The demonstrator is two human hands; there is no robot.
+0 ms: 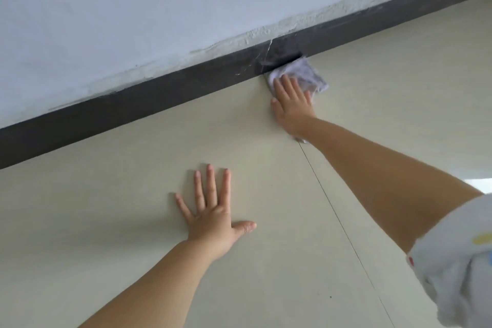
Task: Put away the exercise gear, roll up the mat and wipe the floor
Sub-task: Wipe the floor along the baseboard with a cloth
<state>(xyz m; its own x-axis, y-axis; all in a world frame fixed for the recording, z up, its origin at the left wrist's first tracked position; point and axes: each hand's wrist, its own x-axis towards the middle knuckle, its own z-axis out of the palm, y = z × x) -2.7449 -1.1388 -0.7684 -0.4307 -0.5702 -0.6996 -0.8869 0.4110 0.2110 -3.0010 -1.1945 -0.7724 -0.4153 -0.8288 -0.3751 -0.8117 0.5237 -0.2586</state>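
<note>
Floor [133, 221] is bearing the flat left hand [213, 221]; right hand [292, 104], fingers straight, is pressing a cloth [306, 74] beside the baseboard [133, 104].

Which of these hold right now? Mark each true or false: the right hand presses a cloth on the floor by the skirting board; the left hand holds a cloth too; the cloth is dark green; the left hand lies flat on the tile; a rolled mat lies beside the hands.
1. The right hand presses a cloth on the floor by the dark skirting board: true.
2. The left hand holds a cloth too: false, it holds nothing.
3. The cloth is dark green: false, it is pale lilac-white.
4. The left hand lies flat on the tile, fingers spread: true.
5. A rolled mat lies beside the hands: false, no mat is in view.
</note>
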